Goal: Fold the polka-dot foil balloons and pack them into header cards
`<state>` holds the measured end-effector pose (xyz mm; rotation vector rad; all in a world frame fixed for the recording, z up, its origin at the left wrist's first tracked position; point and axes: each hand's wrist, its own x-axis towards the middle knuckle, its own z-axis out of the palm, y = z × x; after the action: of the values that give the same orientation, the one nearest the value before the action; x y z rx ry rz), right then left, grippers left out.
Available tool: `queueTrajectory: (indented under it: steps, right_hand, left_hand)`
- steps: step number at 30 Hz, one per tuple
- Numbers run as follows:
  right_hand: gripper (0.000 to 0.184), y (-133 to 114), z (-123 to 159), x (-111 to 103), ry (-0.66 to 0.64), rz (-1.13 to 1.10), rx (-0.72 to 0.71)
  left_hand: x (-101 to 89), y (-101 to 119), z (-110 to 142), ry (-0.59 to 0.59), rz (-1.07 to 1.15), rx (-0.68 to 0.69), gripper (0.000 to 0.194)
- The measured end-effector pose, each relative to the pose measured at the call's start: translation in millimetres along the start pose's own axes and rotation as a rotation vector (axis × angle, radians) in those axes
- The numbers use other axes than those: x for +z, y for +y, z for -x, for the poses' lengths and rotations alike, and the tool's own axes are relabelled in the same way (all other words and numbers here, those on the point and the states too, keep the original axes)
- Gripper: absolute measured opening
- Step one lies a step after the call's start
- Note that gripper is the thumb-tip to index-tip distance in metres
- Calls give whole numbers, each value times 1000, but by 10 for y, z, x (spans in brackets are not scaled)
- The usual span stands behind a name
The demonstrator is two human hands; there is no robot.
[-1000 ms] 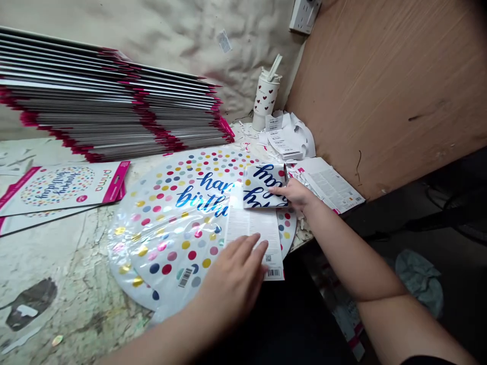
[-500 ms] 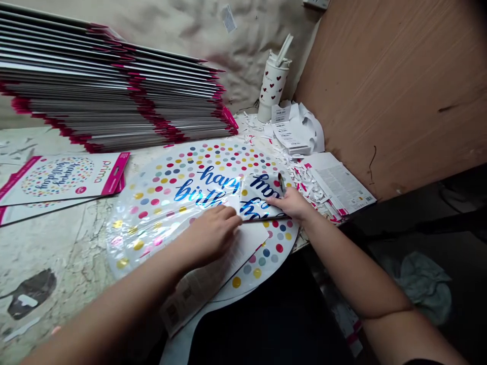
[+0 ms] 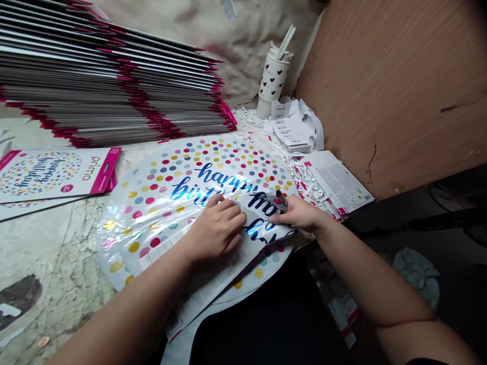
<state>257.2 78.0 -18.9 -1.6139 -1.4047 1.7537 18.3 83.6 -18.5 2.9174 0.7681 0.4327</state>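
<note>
- fingers (image 3: 232, 209) of my left hand (image 3: 216, 229) are clamped on a slanted, white, rectangular printed card (image 3: 211, 286).
- with my right hand (image 3: 307, 215), i pinch a folded white foil sheet with blue lettering (image 3: 272, 233).
- beneath both, a flat, round, white foil balloon with coloured dots (image 3: 238, 154) lies on the scuffed pale tabletop (image 3: 70, 263).

The white balloon (image 3: 190, 203) has multicoloured dots, seemingly metallic.

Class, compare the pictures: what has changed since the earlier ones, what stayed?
The white printed card has swung, its lower end going left; the left hand moved left, fingers now curled over the card's upper part. The right hand kept hold of the folded white foil with blue lettering. The white heart-patterned cup stayed put.
</note>
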Motion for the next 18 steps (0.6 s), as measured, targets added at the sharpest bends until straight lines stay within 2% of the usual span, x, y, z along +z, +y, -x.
queueTrajectory:
  steps: [3, 6, 12, 16, 18]
  right_hand:
    - [37, -23, -72, -8, -121, -115, 52]
    - [37, -60, -140, 6, -164, -161, 69]
    - [23, -162, -229, 151, 26, -233, -8]
    - [12, -222, -249, 194, -50, -187, -21]
    - [10, -251, -266, 210, -26, -142, -3]
  left_hand:
    - [-20, 73, -5, 1, -7, 35, 15]
    - [-14, 101, -16, -11, 13, 33, 12]
    - [12, 53, -21, -53, 66, -16, 10]
    - [-2, 39, -19, -68, 112, -45, 13]
    - [-9, 37, -15, -65, 133, -48, 14]
